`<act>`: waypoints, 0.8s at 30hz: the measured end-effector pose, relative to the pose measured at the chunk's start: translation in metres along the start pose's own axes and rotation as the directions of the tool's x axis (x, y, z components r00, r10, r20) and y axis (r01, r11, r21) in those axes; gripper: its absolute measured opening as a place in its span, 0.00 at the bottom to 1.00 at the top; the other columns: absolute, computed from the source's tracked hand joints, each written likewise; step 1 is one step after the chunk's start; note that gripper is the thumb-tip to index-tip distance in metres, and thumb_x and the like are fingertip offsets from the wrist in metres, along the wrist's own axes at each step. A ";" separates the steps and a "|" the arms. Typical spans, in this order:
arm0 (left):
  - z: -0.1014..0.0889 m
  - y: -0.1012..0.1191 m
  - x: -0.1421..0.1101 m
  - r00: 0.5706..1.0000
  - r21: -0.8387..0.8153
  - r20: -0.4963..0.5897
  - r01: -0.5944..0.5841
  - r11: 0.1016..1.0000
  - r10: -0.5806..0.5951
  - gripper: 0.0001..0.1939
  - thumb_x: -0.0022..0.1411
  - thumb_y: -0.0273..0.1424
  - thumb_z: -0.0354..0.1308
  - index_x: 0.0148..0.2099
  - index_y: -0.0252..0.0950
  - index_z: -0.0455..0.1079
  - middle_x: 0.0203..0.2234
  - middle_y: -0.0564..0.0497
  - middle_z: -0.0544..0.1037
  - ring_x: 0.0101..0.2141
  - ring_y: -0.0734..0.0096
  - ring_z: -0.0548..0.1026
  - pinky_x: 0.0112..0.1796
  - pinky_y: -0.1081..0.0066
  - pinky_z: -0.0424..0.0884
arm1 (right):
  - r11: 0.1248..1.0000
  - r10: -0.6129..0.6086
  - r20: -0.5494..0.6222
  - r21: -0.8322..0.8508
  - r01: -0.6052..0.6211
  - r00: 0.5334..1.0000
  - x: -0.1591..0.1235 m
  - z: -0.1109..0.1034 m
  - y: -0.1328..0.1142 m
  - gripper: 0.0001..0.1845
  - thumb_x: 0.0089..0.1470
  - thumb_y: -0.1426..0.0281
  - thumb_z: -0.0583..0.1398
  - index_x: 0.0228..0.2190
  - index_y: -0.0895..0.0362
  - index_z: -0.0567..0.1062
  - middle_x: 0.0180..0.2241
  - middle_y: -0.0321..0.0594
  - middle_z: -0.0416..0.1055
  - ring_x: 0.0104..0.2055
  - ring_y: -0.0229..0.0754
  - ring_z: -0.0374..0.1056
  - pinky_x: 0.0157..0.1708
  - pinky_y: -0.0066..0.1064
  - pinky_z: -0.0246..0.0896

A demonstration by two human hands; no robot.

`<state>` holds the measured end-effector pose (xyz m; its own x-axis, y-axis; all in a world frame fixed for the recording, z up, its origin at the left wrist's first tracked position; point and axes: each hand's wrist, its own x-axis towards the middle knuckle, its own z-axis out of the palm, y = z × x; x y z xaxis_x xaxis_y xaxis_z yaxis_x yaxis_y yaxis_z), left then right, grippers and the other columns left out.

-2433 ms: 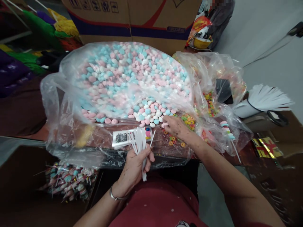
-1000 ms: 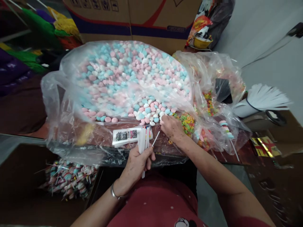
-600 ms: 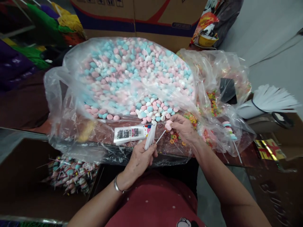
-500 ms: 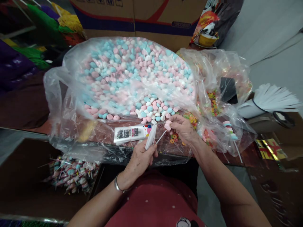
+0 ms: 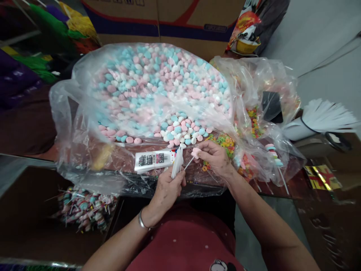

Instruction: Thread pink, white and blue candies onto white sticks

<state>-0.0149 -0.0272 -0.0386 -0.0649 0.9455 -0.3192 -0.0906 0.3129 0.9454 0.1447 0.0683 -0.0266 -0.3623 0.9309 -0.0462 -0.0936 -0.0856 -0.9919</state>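
My left hand (image 5: pixel 169 188) is closed round a bundle of white lollipop sticks (image 5: pixel 177 163), with one stick (image 5: pixel 188 163) slanting apart from the rest toward the right. Between thumb and fingertips, my right hand (image 5: pixel 216 158) pinches a pink marshmallow (image 5: pixel 195 152) at the upper end of that slanting stick. How far the stick goes into it I cannot tell. Behind my hands, loose pink, white and blue marshmallows (image 5: pixel 183 130) spill from a big clear plastic bag (image 5: pixel 158 86). Ring-shaped gummies (image 5: pixel 224 142) lie just beyond my right hand. A stack of printed plastic sleeves (image 5: pixel 153 160) lies left of the sticks.
A finished marshmallow skewer (image 5: pixel 272 153) rests on plastic at the right. Beyond it stands a roll of white strips (image 5: pixel 321 116). A cardboard box (image 5: pixel 28 210) at lower left holds many wrapped skewers (image 5: pixel 87 207). A large carton (image 5: pixel 169 22) stands behind the bag.
My right hand has picked a pink marshmallow from the pile and brought it back to the single stick in my left hand. The stick bundle has tilted and shifted slightly right.
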 end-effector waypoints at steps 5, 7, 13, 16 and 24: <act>0.005 -0.003 -0.001 0.998 -0.063 -0.064 0.024 0.998 -0.028 0.14 0.56 0.40 0.58 0.27 0.35 0.65 0.14 0.58 0.65 0.11 0.82 0.57 0.13 0.79 0.50 | 0.922 -0.197 0.042 -0.331 0.200 0.980 -0.005 0.001 0.001 0.08 0.55 0.64 0.62 0.34 0.56 0.74 0.28 0.34 0.74 0.29 0.34 0.70 0.31 0.26 0.67; 0.006 -0.004 -0.001 0.997 -0.074 -0.070 0.026 0.997 -0.031 0.15 0.56 0.41 0.59 0.26 0.35 0.65 0.14 0.58 0.66 0.12 0.81 0.57 0.13 0.78 0.50 | 0.815 -0.298 0.085 -0.496 0.299 0.951 -0.005 -0.001 0.001 0.08 0.57 0.65 0.60 0.36 0.56 0.75 0.30 0.35 0.75 0.31 0.35 0.70 0.33 0.27 0.66; 0.007 -0.006 -0.003 0.996 -0.056 -0.080 -0.046 0.997 0.041 0.13 0.58 0.40 0.58 0.28 0.35 0.67 0.15 0.58 0.65 0.13 0.81 0.57 0.15 0.77 0.52 | 0.595 -0.423 0.218 -0.666 0.451 0.880 -0.005 -0.005 0.002 0.11 0.61 0.67 0.55 0.42 0.56 0.75 0.36 0.40 0.77 0.36 0.37 0.73 0.37 0.27 0.68; 0.006 -0.010 -0.004 0.996 -0.025 -0.072 -0.060 0.998 0.058 0.15 0.59 0.39 0.57 0.26 0.36 0.66 0.15 0.57 0.64 0.14 0.80 0.58 0.15 0.77 0.52 | 0.480 -0.461 0.283 -0.717 0.505 0.841 -0.005 -0.007 0.005 0.13 0.62 0.68 0.54 0.45 0.56 0.74 0.39 0.43 0.78 0.38 0.39 0.75 0.39 0.30 0.70; 0.003 -0.017 -0.004 0.996 -0.068 -0.090 -0.028 0.997 0.022 0.13 0.56 0.38 0.61 0.25 0.37 0.68 0.15 0.55 0.67 0.15 0.78 0.57 0.15 0.77 0.50 | 0.387 -0.485 0.395 -0.704 0.596 0.781 -0.008 -0.009 0.006 0.12 0.63 0.70 0.52 0.44 0.58 0.74 0.36 0.42 0.79 0.35 0.37 0.75 0.36 0.27 0.70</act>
<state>-0.0099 -0.0363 -0.0531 -0.1564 0.9401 -0.3029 -0.1561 0.2793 0.9474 0.1555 0.0635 -0.0338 -0.6034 0.6281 0.4913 0.4003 0.7714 -0.4946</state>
